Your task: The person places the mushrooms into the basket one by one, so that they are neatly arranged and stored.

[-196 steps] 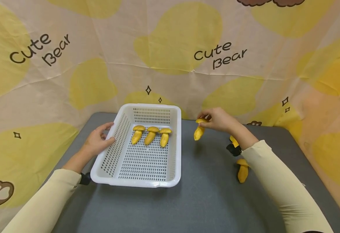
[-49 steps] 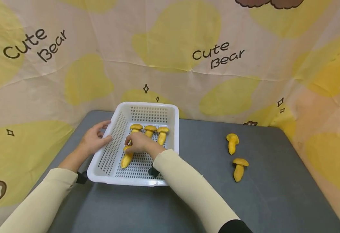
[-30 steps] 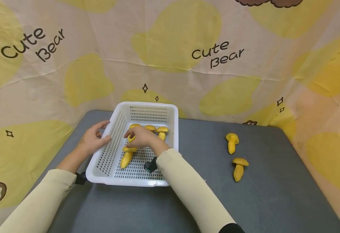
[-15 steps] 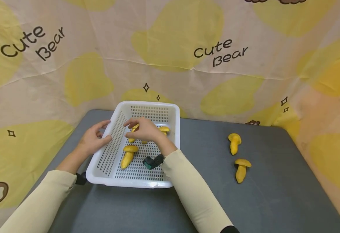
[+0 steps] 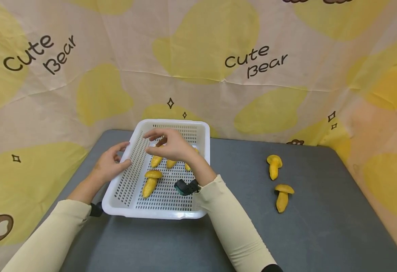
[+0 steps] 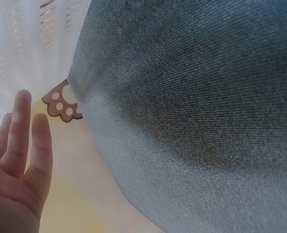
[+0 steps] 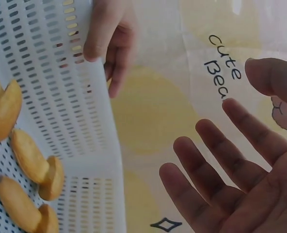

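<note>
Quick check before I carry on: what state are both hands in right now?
Left hand: holding the white basket at its rim.
Right hand: open, holding nothing.

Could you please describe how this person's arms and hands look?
The left sleeve and right sleeve are plain cream. The left hand and right hand are gloveless. Each wrist has a dark attachment; a black band shows farther up the right sleeve.

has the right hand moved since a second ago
Yes: in the head view, the right hand has shifted toward the far rim of the white basket, away from the front mushroom.
</note>
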The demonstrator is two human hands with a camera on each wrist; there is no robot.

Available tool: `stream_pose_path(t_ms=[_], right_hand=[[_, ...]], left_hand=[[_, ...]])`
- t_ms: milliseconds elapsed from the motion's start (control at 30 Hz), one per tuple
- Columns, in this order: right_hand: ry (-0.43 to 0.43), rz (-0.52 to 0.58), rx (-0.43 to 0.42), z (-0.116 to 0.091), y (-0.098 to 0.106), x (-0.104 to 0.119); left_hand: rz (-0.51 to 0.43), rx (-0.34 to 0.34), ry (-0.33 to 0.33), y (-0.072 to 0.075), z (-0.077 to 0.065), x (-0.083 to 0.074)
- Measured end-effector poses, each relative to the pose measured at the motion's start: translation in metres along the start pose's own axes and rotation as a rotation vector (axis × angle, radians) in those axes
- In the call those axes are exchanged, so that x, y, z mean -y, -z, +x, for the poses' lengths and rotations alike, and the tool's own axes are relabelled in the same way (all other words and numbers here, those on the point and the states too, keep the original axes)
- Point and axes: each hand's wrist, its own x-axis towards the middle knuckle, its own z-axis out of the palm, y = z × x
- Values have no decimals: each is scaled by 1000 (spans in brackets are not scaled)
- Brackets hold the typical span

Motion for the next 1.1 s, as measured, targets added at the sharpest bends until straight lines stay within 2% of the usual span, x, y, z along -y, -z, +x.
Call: stream_pose_path(t_ms=[333, 667, 900, 1100], right_hand=[[26, -23, -18, -17, 17, 2], [-20, -72, -53, -39, 35, -6], [-12, -153, -109, -55, 46, -12], [-27, -179, -153, -70, 55, -17]], left_hand=[[-5, -20, -6, 0, -1, -1], [-14, -15, 2, -1, 1, 2], [-13, -17, -1, 0, 0, 2], [-13, -25, -1, -1, 0, 3]])
